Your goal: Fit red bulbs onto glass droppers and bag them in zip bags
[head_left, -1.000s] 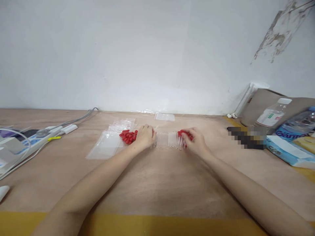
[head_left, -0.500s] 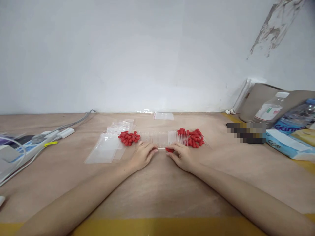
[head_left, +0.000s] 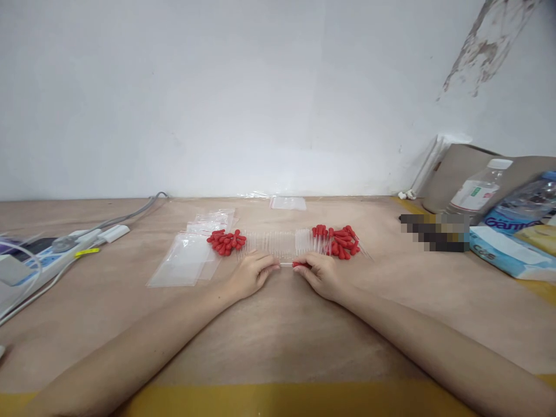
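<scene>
My left hand (head_left: 255, 274) is closed, its thumb and fingertips pinching a thin clear dropper tube (head_left: 286, 264) that lies crosswise. Opposite it, my right hand (head_left: 322, 274) pinches a red rubber bulb (head_left: 296, 264), mostly covered by the fingers. The tube's right end meets the bulb; how deep it sits inside is too small to tell. Behind my hands runs a row of loose clear tubes (head_left: 271, 243). A heap of loose red bulbs (head_left: 226, 242) lies beyond my left hand. Droppers with red bulbs (head_left: 343, 240) are piled beyond my right hand.
Clear zip bags (head_left: 176, 260) overlap on the left, and another small bag (head_left: 288, 203) lies by the wall. A power strip (head_left: 61, 255) with cables is far left. Bottles (head_left: 475, 194) and a blue tissue pack (head_left: 508, 255) stand right, near a pixelated dark object (head_left: 434, 234).
The tube and the bulb between my hands have come together; the bulb shows less between my right fingers. My hands have otherwise barely moved, and the view has shifted slightly.
</scene>
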